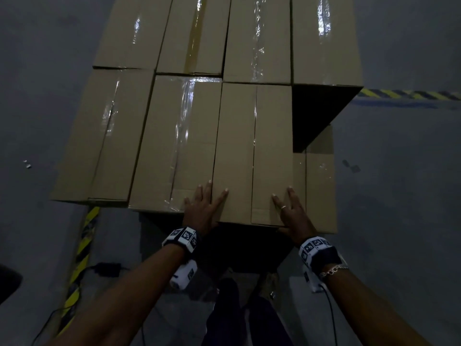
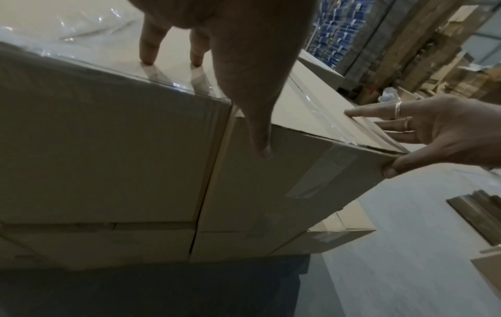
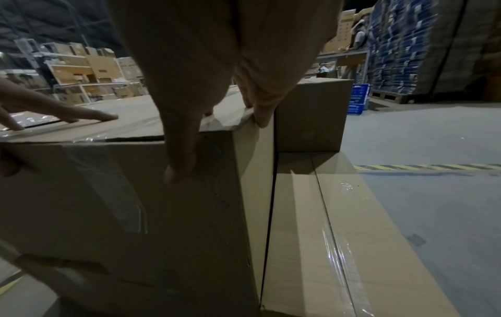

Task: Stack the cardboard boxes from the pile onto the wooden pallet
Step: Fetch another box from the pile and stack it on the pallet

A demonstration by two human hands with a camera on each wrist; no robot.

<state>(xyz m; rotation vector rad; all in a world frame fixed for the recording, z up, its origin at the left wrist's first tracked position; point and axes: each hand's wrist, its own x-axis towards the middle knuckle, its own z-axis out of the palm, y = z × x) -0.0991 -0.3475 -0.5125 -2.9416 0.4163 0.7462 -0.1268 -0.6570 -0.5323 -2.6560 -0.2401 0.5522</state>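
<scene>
On the stack's near edge, left hand [image 1: 202,208] and right hand [image 1: 292,213] lie flat-fingered on a smooth, tape-seamed oblong cardboard box [image 1: 252,156].

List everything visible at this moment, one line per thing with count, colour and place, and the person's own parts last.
Cardboard boxes on the stack: eight tops on the upper level, brown, clear tape, filling the head view.
Box under the hands: one, brown, near edge of the top layer, right of centre.
Lower box: one, brown, a level down at the stack's right side.
Hazard stripes: yellow and black, on the grey floor right and left of the stack.
Cable and black adapter: one, on the floor at lower left.
Warehouse shelving: with brown cartons, in the background.
Blue wrapped stacks: background right.
Blue crate: one, on the floor behind.
Left hand: fingers flat on top, thumb on the front face.
Right hand: rings, fingers on top, thumb on the front face.
</scene>
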